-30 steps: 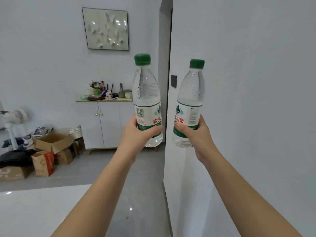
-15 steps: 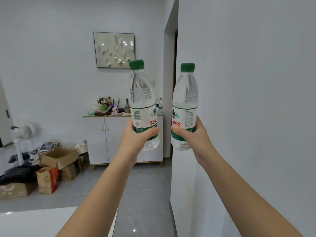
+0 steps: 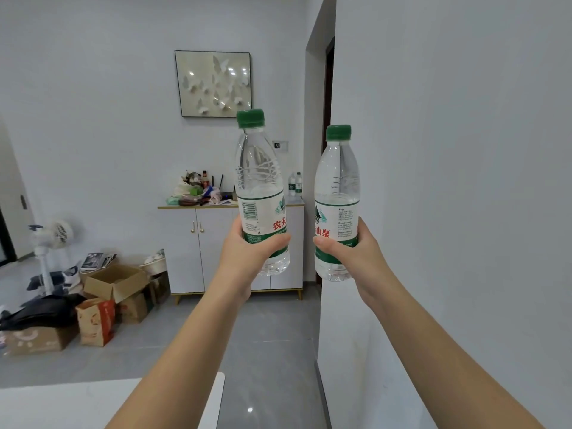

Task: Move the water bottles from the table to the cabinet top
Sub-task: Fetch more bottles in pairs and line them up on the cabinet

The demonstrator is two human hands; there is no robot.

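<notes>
Left hand point(image 3: 247, 255) is clamping the left bottle point(image 3: 258, 181), right hand point(image 3: 356, 258) the right bottle point(image 3: 337, 181), both gripping low on the labels; thin plastic, part-filled, probably lightish, squashy, sloshing.

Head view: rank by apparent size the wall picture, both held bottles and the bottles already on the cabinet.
1. Left-hand bottle and right-hand bottle: look alike, enlarged by nearness.
2. Wall picture.
3. Far bottles on the cabinet: smallest only through distance; likely the same kind.
</notes>
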